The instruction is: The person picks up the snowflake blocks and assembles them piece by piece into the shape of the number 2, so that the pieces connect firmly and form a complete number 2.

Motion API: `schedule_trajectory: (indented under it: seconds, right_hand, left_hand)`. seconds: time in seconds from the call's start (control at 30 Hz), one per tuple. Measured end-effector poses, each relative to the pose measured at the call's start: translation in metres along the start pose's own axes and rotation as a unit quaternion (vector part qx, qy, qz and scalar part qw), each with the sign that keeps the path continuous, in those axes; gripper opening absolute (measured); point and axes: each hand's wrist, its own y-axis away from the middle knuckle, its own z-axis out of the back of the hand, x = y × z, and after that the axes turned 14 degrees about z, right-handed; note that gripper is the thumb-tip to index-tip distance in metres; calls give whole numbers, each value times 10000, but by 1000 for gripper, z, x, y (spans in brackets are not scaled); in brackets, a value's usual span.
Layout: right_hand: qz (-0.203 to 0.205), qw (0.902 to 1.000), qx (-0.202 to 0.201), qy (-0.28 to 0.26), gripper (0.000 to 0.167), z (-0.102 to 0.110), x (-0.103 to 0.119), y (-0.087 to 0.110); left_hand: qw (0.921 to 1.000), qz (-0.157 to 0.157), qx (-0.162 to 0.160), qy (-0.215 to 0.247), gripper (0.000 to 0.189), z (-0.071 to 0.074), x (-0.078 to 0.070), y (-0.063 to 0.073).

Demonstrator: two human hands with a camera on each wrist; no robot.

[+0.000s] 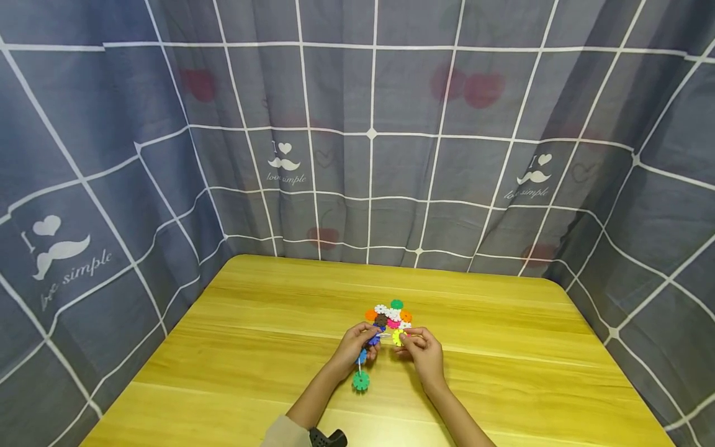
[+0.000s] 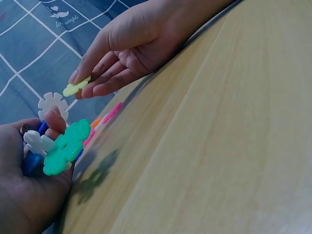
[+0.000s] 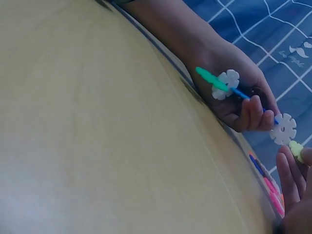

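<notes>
My left hand [image 1: 350, 349] grips a chain of interlocking plastic snowflake discs. A green disc [image 1: 360, 381] forms its near end, hanging below the hand over the table. White and blue discs follow along the chain, partly hidden by the palm and fingers. At the far end a white notched disc [image 3: 284, 129] sticks out past the left fingertips. My right hand [image 1: 427, 359] pinches a single yellow snowflake disc [image 1: 398, 337] between thumb and fingers. In the right wrist view the yellow disc is right at the edge of that white disc.
Just beyond the hands lies a loose pile of discs on the wooden table [image 1: 223, 347], among them a green disc [image 1: 396, 304], an orange disc [image 1: 406, 316] and a brown disc [image 1: 381, 320]. A grey checked curtain [image 1: 341, 161] surrounds the table's back and sides.
</notes>
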Motion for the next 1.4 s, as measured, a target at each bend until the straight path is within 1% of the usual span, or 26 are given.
schedule_trajectory:
  seconds: [0.1, 0.17, 0.3, 0.4, 0.5, 0.53, 0.6, 0.67, 0.73, 0.8, 0.87, 0.93, 1.03, 1.13, 1.27, 1.33, 1.4]
  right_hand:
    - [-64, 9999, -65, -103, 25, -3, 0, 2]
    - [-76, 9998, -32, -157, 25, -4, 0, 3]
    - [-85, 9996, 144, -245, 28, -7, 1, 4]
    - [-97, 9994, 269, -214, 32, -7, 0, 5]
    - [-49, 9987, 464, -186, 33, -5, -1, 5]
    - [49, 9981, 574, -202, 32, -4, -2, 5]
    - [172, 9969, 723, -271, 30, -3, -3, 5]
    - [239, 9960, 787, -357, 27, -3, -2, 5]
    - [148, 9965, 748, -351, 26, -3, 0, 4]
    - [-144, 9974, 653, -259, 26, -5, 3, 3]
    - [-323, 9975, 605, -197, 26, -6, 5, 3]
    - [-429, 9972, 596, -173, 27, -7, 5, 3]
    - [-333, 9978, 555, -152, 29, -8, 3, 3]
    - [-205, 9985, 499, -67, 29, -8, 1, 4]
    - [43, 9988, 475, 79, 27, -10, 1, 5]
    - [210, 9982, 532, 193, 24, -10, 2, 5]
    - [449, 9960, 650, 421, 22, -10, 3, 5]
  left_hand:
    - [10000, 12, 22, -49, 25, 0, 1, -1]
    - [9999, 3, 28, -111, 27, 1, 2, -1]
    - [9997, -64, -11, -238, 25, 1, 3, -1]
    - [9990, -172, -27, -404, 23, 2, 3, -1]
    - [9980, -246, 1, -578, 23, 2, 4, 0]
    - [9977, -258, 12, -633, 24, 2, 4, 0]
    - [9973, -257, 53, -683, 24, 1, 3, 1]
    - [9971, -200, 48, -736, 24, 0, 0, 2]
    - [9968, -191, 62, -778, 23, -4, -5, 6]
    - [9967, -178, 50, -790, 23, -8, -12, 12]
    - [9968, -170, 19, -782, 22, -11, -16, 16]
    - [9968, -197, -12, -777, 22, -10, -13, 13]
    - [9967, -239, -60, -768, 23, -6, -5, 6]
    - [9968, -139, -42, -787, 22, -4, 0, 2]
    - [9965, 127, 192, -808, 24, -4, 0, 2]
    - [9958, 270, 364, -794, 29, -3, -1, 2]
    - [9944, 392, 518, -831, 34, -3, -3, 3]
